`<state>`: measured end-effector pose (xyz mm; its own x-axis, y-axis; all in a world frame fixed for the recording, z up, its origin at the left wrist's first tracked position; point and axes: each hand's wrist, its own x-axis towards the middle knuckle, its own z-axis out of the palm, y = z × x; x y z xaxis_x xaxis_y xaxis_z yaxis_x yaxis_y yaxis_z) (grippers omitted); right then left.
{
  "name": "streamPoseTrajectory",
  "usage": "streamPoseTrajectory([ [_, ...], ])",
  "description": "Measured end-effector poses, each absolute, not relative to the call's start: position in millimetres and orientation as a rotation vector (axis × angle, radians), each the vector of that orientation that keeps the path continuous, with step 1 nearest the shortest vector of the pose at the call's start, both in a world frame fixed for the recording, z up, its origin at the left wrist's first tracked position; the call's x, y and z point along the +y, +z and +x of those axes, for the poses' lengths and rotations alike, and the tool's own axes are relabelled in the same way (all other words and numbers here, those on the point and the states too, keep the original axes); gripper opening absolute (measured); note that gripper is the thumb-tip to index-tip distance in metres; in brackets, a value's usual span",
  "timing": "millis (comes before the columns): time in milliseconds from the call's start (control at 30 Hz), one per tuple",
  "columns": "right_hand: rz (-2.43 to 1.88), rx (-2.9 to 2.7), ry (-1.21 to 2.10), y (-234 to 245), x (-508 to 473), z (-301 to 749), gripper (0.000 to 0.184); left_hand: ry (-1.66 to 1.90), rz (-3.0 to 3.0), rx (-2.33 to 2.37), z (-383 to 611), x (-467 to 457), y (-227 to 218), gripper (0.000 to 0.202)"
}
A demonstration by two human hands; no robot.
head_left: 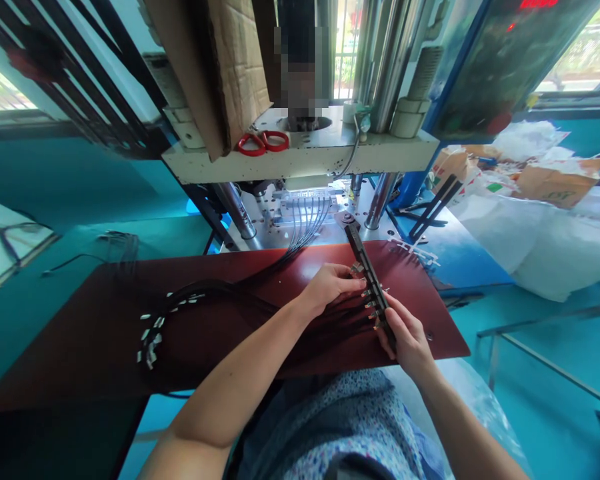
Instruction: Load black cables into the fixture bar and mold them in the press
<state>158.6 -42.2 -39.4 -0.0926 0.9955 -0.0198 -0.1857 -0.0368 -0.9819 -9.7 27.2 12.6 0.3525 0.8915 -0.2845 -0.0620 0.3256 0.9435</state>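
A long dark bar (367,270) with a row of slots lies at a slant above the front right of the red-brown board. My right hand (407,333) is closed around its near end, thumb on top. My left hand (330,288) pinches a small metal-ended cable connector (357,268) against the bar's left edge. Several similar metal ends (371,305) stick out along that edge, nearer to me. Black cables (340,317) run from them to the left, under my left forearm. The fingertips partly hide the pinched piece.
Ahead stands a press (300,163) with steel columns; thin cables reach into its lower plate. Red-handled scissors (263,142) rest on its ledge beside cardboard (237,73). A cable bundle with white tags (153,340) curves over the board (105,300). Pale branched plastic pieces (415,251) lie right.
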Motion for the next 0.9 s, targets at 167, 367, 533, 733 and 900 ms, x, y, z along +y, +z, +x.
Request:
streamPoseTrajectory([
  [167,-1.03,-1.162,1.381,-37.9,-43.3,159.0,0.049,0.759,1.091,0.994,-13.0,30.8,15.7,0.035],
  [367,-1.03,-1.149,1.372,-38.4,-42.4,157.3,0.049,0.747,1.131,1.055,-14.3,31.7,21.2,0.035],
  [533,-1.063,-1.146,1.364,-38.5,-42.1,157.7,0.053,0.753,1.112,1.067,-15.1,32.5,17.8,0.035],
  [733,-1.085,-1.201,1.363,-37.5,-43.2,157.4,0.054,0.749,1.104,1.047,-15.7,34.0,12.2,0.032],
  [900,-1.131,-1.242,1.38,-34.8,-41.5,154.9,0.053,0.845,1.201,1.083,-14.9,30.8,12.0,0.028],
])
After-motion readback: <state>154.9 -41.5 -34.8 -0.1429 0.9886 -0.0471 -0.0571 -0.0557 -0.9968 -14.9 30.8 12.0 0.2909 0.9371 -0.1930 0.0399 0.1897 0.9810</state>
